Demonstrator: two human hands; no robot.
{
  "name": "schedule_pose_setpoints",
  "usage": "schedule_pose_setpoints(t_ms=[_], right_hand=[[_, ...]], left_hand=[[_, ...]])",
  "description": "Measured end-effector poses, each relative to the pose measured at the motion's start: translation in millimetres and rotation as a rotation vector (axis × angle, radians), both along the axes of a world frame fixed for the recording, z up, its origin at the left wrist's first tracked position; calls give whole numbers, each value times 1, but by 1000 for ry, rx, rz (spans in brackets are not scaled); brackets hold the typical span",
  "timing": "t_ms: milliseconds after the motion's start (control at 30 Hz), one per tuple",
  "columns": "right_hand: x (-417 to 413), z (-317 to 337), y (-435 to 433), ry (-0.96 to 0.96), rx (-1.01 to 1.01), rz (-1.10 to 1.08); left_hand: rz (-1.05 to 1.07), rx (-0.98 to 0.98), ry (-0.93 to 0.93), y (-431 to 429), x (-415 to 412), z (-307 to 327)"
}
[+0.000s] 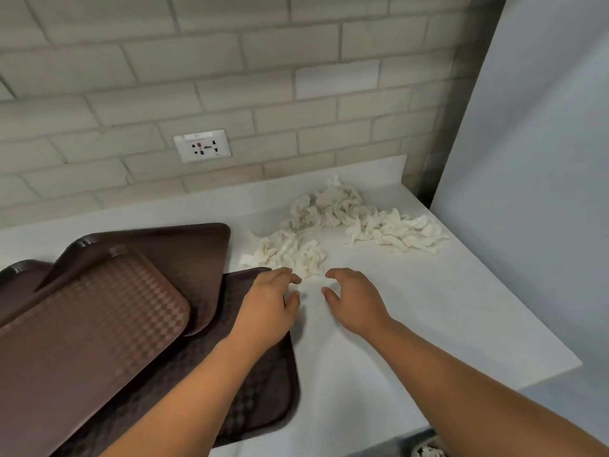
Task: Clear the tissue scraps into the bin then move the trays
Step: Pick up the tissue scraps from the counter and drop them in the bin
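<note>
Though it is cropped, the bin [424,438] shows.

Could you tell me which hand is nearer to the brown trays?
Left: the left hand lies over a corner of the trays; the right hand is over the counter, clear of them.

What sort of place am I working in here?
Probably a canteen or food-court clearing counter: stacked brown serving trays sit on a white countertop below a tiled wall with a power socket, and crumpled tissue scraps lie beside them.
</note>
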State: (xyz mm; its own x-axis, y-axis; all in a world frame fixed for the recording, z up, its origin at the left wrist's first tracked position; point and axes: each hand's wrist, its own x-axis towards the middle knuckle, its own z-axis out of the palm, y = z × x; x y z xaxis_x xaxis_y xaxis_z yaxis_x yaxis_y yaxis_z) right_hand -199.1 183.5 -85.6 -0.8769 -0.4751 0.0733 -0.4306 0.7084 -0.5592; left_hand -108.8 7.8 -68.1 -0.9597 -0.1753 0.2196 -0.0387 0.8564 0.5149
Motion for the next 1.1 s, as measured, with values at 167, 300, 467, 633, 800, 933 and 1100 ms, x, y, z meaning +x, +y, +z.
schedule_pose_setpoints(t_ms=[167,300,467,633,800,933,1100], right_hand=[[-33,-11,-49,16,135,-33],[-54,-25,-65,8,215,-74],[-70,-40,-65,3,100,-125],[-70,-25,-51,-54,-209,-258],[-69,-8,-33,-27,-336,-276],[-65,1,-19,-79,-375,-310],[-60,6,-2,-180,-429,-318]], left_hand=[[30,-11,6,-46,-4,-5],[51,3,11,-65,-8,-7],[67,34,26,-76,-19,-9],[28,53,27,-74,-39,-12],[-26,79,21,-52,-71,-10],[-75,-186,-73,-40,-107,-17],[-131,-726,-364,-32,-137,-15]])
